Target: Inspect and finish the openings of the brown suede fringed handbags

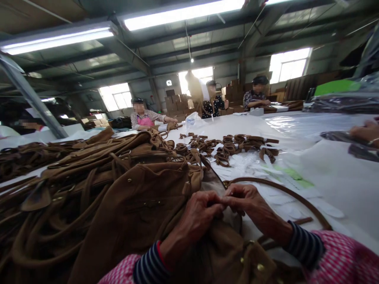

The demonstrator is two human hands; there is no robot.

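A brown handbag with small gold-coloured studs lies before me, its pale lining showing at the open top. Over that opening, my left hand is closed, its fingers bent and pinched together. My right hand meets it from the right, thumb and fingertips pressed together at the same spot. Whatever the fingertips grip is too small or hidden to make out. A curved brown strap arches behind my right hand onto the white table.
More brown bags are heaped at left. Bundled brown straps lie on the white table ahead. Several people work across it, one in a pink apron. Another person's hand reaches in from the right edge, near dark plastic-wrapped items.
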